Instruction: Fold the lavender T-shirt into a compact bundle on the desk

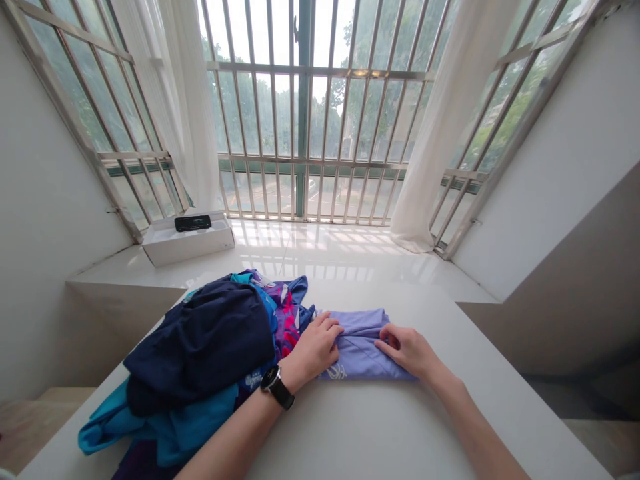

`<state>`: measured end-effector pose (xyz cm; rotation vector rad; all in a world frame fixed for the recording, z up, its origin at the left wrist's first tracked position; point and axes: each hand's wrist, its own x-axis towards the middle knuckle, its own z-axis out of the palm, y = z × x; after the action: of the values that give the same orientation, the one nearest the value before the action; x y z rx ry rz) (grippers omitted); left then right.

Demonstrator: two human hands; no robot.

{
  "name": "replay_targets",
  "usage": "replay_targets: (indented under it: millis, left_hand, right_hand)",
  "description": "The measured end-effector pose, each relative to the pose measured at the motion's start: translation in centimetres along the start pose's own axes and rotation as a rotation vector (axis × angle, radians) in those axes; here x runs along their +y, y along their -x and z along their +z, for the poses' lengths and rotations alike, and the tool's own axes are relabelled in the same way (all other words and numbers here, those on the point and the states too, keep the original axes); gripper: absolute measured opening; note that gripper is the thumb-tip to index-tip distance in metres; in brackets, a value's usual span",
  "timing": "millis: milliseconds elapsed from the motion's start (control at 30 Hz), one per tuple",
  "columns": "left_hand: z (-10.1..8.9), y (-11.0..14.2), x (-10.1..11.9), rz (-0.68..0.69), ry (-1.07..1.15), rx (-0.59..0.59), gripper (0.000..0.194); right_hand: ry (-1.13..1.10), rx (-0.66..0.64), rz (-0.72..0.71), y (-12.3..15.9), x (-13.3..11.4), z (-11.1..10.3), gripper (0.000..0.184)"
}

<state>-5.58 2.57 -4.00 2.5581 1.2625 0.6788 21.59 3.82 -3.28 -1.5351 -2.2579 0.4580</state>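
Note:
A lavender shirt point(365, 357) lies folded on the white table, with a white print near its lower left. At its left side, my left hand point(315, 343), with a black watch on the wrist, has its fingers bent and closed on the fabric. My right hand point(407, 348) pinches a fold at the right side between thumb and fingers. Left of the shirt, a heap of clothes is piled up, topped by a dark navy garment point(205, 337). A teal garment point(185, 420) and a purple and pink patterned one point(289, 317) show from under it.
The white table point(380, 427) butts against a tiled window sill point(320, 250). On the sill's left stands an open white box point(195, 248) with a black phone-like object point(193, 223) on it. White curtains point(425, 167) hang before the barred window.

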Motion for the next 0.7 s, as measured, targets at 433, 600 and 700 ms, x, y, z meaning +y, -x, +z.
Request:
replay_targets:
  millis: [433, 600, 700]
  left_hand:
    - [-1.3, 0.1, 0.6, -0.084, -0.067, 0.04, 0.036]
    - [-1.4, 0.0, 0.7, -0.063, -0.064, 0.055, 0.029]
    - [-1.3, -0.1, 0.9, -0.017, -0.061, 0.04, 0.032]
  right_hand:
    - [0.027, 0.083, 0.024, 0.2, 0.6, -0.9, 0.021]
    - [0.146, 0.288, 0.192, 0.1, 2.7, -2.1, 0.03]
    - [0.169, 0.328, 0.238, 0.1, 3.2, -2.2, 0.031]
